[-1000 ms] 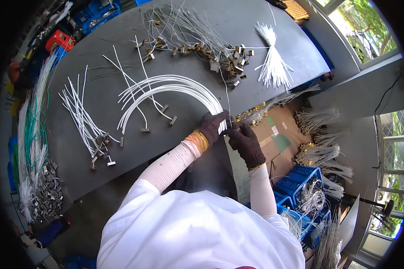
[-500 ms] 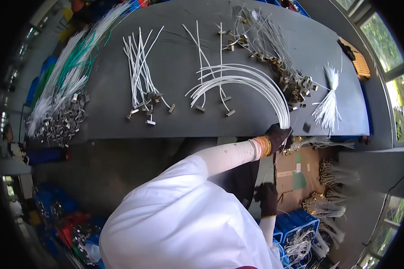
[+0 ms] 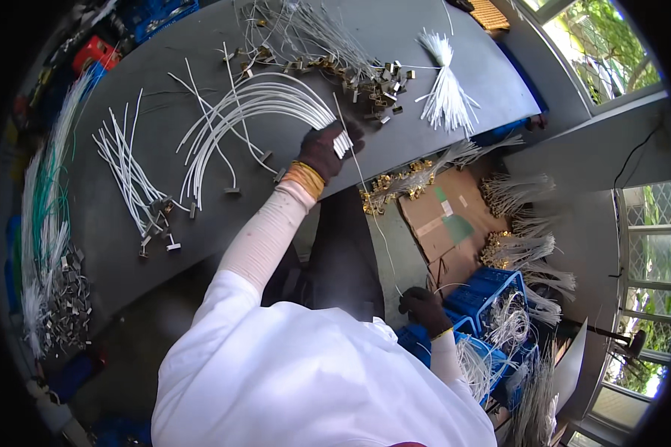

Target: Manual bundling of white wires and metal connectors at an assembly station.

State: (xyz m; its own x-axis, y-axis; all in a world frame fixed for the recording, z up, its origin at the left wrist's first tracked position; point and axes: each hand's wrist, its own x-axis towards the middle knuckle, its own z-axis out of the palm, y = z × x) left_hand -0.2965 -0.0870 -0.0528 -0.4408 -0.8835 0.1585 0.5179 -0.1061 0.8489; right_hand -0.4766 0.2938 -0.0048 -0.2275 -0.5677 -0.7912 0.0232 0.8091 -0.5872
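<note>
My left hand (image 3: pixel 325 153), in a dark glove with an orange cuff, is closed around a bundle of white wires (image 3: pixel 272 93) at the table's front edge. Their loose ends arch leftward over the tabletop. A thin pale strand (image 3: pixel 380 227) passes by the left hand and hangs slackly down to my right hand (image 3: pixel 425 311). The right hand, also dark-gloved, is closed at the strand's lower end, beside the blue crates (image 3: pixel 484 287). Its fingertips are partly hidden. Under the arching bundle lie several white wires with metal end pieces (image 3: pixel 232 190).
On the grey table (image 3: pixel 201 71) are another group of metal-ended wires (image 3: pixel 130 175), a pile of brass-coloured pieces (image 3: pixel 380 82) and a tied white bundle (image 3: pixel 447 86). Cardboard (image 3: pixel 455 216) lies on the floor at right, with wire bundles (image 3: pixel 522 249) along it.
The view has swung to the right. My hands are farther apart, with the thin strand now plainly visible between them. The left hand still grips the white wires.
</note>
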